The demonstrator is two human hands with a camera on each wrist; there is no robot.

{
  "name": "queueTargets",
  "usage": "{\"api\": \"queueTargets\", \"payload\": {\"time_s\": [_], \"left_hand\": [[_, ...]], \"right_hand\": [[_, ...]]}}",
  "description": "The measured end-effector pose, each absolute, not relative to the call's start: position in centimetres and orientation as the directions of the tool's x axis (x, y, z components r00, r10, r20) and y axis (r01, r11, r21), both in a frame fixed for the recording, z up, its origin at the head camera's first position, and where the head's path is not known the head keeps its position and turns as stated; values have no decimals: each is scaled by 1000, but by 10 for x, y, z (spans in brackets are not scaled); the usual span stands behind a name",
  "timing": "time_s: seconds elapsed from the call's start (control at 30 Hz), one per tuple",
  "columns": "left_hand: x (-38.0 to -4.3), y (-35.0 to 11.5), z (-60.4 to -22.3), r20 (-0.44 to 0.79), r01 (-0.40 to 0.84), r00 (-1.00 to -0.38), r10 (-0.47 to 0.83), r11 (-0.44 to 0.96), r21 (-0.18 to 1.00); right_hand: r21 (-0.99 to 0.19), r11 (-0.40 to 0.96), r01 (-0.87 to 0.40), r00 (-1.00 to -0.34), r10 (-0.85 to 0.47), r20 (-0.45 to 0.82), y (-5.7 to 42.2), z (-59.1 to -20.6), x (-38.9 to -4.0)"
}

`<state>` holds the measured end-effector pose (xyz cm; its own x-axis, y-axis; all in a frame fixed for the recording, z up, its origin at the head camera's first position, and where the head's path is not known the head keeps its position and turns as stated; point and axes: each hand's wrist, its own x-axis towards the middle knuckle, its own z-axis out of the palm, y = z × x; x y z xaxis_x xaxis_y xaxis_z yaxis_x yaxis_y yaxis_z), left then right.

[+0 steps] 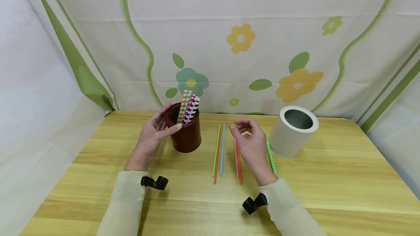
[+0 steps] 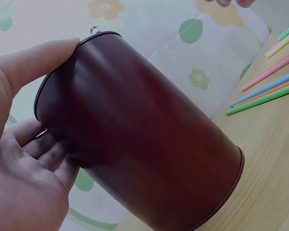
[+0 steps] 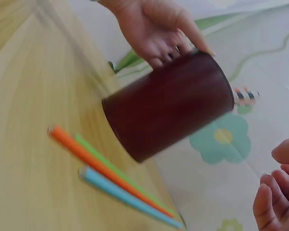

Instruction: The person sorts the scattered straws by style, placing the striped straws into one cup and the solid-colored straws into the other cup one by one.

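My left hand (image 1: 149, 139) grips a dark red can (image 1: 187, 139), with the thumb at its rim and the other fingers round its far side. Several patterned paper straws (image 1: 188, 108), striped and dotted, stand leaning inside the can. Over the table's middle, my right hand (image 1: 251, 146) hangs with loosely curled fingers and nothing visible between them. Below and beside it lie a pink straw (image 1: 236, 161) and an orange straw (image 1: 240, 170). Between the can and this hand are a green straw (image 1: 216, 156), another orange straw (image 1: 217, 163) and a blue straw (image 1: 222, 156).
A white can (image 1: 285, 137) with a dark inside stands at the right. Beside its base lies a green dotted straw (image 1: 271, 157), partly behind the right hand. In the left wrist view a yellow straw (image 2: 282, 44) also shows. A flowered curtain (image 1: 213, 46) hangs behind the wooden table (image 1: 183, 207).
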<state>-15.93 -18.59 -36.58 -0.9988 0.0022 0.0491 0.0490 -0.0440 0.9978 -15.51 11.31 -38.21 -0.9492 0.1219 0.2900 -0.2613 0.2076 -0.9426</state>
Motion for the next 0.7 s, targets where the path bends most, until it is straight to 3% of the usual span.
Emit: {"api": "queueTargets", "payload": {"time_s": [0.37, 0.7], "left_hand": [[-160, -186, -366, 54, 54, -999, -5, -38, 998], [-159, -185, -366, 58, 58, -998, -2, -39, 998]], "right_hand": [[-961, 218, -169, -963, 169, 208, 146, -388, -152], [-934, 341, -106, -981, 117, 154, 178, -393, -140]]}}
